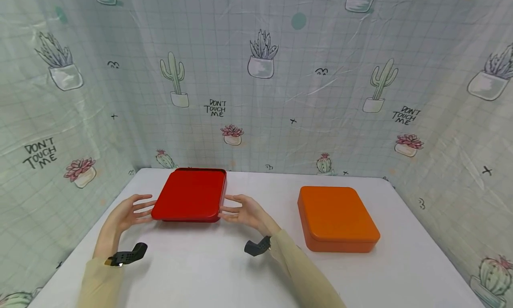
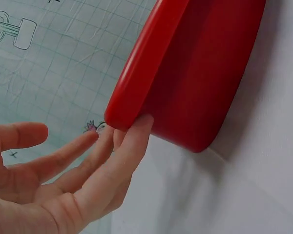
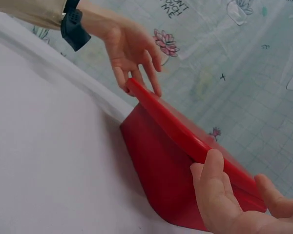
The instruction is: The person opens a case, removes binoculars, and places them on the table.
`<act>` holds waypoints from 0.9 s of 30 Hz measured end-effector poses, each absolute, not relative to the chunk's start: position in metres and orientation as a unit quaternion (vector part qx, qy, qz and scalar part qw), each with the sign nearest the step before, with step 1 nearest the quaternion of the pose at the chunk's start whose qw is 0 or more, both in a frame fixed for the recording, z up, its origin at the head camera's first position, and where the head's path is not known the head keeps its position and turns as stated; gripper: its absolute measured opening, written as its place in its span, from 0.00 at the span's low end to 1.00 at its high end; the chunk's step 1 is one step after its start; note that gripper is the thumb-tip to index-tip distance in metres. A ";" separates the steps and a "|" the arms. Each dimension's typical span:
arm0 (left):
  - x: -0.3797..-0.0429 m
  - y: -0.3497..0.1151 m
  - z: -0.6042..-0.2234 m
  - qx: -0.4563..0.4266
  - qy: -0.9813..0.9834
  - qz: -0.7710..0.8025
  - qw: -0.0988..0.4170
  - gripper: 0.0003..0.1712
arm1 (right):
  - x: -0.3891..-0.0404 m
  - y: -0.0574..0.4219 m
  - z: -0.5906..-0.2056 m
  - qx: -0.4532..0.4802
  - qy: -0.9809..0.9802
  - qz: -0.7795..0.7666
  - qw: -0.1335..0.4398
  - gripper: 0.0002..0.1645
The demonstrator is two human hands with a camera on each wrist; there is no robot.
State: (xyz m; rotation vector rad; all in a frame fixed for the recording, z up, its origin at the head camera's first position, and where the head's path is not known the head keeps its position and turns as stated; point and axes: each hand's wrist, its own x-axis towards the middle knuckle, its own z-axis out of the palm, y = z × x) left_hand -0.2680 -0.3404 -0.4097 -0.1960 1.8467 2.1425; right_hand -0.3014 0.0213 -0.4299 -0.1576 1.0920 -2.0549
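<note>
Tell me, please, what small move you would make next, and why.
I would perhaps bring the left thumb onto the red lid, to steady the hold: the left hand touches the lid's edge with its fingertips and the right hand is at the opposite side, but that thumb stands clear of it.

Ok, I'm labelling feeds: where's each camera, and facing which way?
Head: on the head, forward and down toward red box, orange box; left fingers, right fingers, forearms show.
Left wrist: on that wrist, toward the red box's side; left fingers show.
Right wrist: likewise worn, across the red box; left fingers, right fingers, left forearm show.
Wrist views share the red box.
</note>
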 end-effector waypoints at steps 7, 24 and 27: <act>-0.263 -0.343 -0.409 -0.052 0.642 0.746 0.173 0.15 | -0.300 0.024 -0.432 -0.057 0.418 -0.813 0.401 0.33; -0.251 -0.347 -0.411 -0.052 0.657 0.724 0.205 0.16 | -0.292 0.028 -0.432 -0.079 0.415 -0.795 0.435 0.32; -0.250 -0.349 -0.412 -0.047 0.662 0.717 0.211 0.18 | -0.290 0.029 -0.432 -0.083 0.416 -0.791 0.441 0.33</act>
